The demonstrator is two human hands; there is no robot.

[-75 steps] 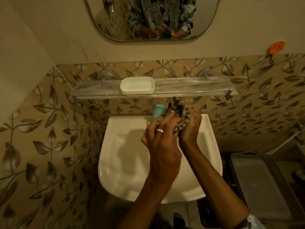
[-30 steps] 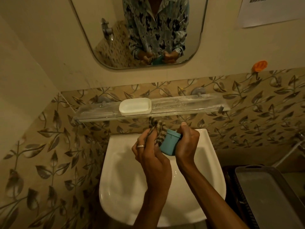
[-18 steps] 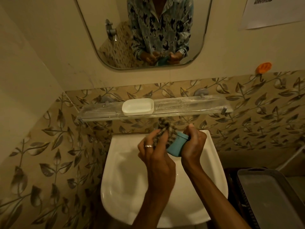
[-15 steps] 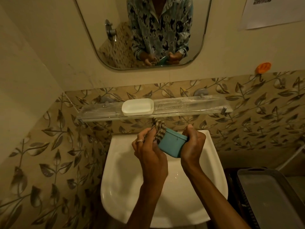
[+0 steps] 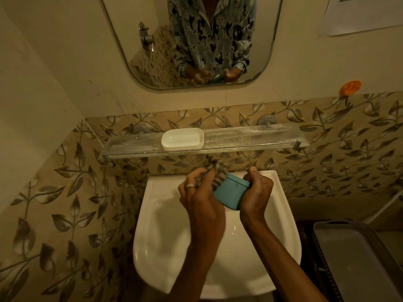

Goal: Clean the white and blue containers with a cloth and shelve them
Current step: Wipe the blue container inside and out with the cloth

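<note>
Far left: leaf-pattern wall tiles [image 5: 65, 192], which run on behind everything. A glass shelf [image 5: 250, 138] is fixed to them above the white sink [image 5: 152, 214]. The white container [image 5: 182, 139] lies flat on the shelf, left of ctr. The mirror [image 5: 135, 40] higher up reflects the person's patterned shirt & both hands. Below the shelf, over the back of the sink, the left hand [image 5: 201, 192], w/ a ring on one finger, has its fingers curled round a bunched checked cloth [image 5: 214, 171] & holds it against the left end of the blue container [image 5: 229, 194]. A fold of cloth sticks up past the fingers, near the shelf's front edge; can't tell if it touches. The blue container is in the air btw the two hands, tilted w/ its rimmed end up & away, clear of the sink & below the shelf. The right hand [image 5: 256, 192] grips its right side, fingers wrapped round it, thumb raised at the far edge. Further right, an orange hook [image 5: 351, 87] is stuck on the wall just above the tiles, & a paper sheet [image 5: 366, 14] hangs in the top corner. Lower right, a grey tray [image 5: 359, 258] rests on a dark basket [image 5: 314, 253] beside the sink.
</note>
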